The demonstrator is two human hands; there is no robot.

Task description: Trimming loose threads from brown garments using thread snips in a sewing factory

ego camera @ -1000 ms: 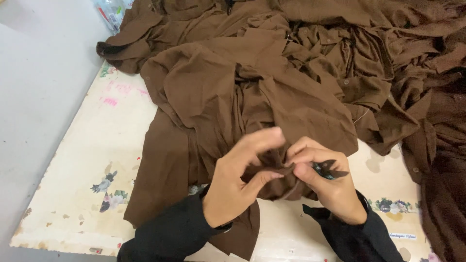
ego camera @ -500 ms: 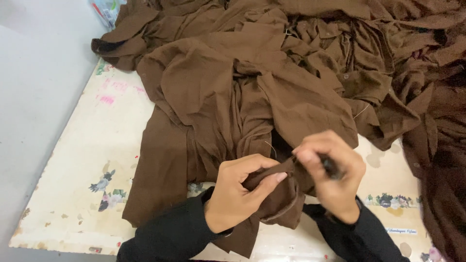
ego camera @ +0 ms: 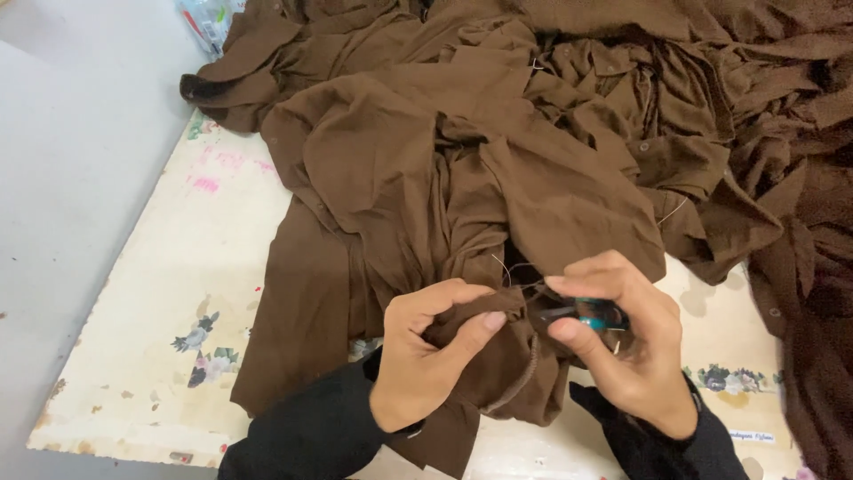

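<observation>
Head view: left hand [ego camera: 425,360] pinching a bunched fold of brown garment [ego camera: 480,351] at the counter [ego camera: 169,293] near edge; right hand [ego camera: 622,342] closed around small teal thread snips [ego camera: 593,313]; trimming loose thread [ego camera: 515,271], probably; next needing blades set at the thread's base.

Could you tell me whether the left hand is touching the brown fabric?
Touching. The head view shows the left hand pinching a fold of the brown fabric between thumb and fingers.
</observation>
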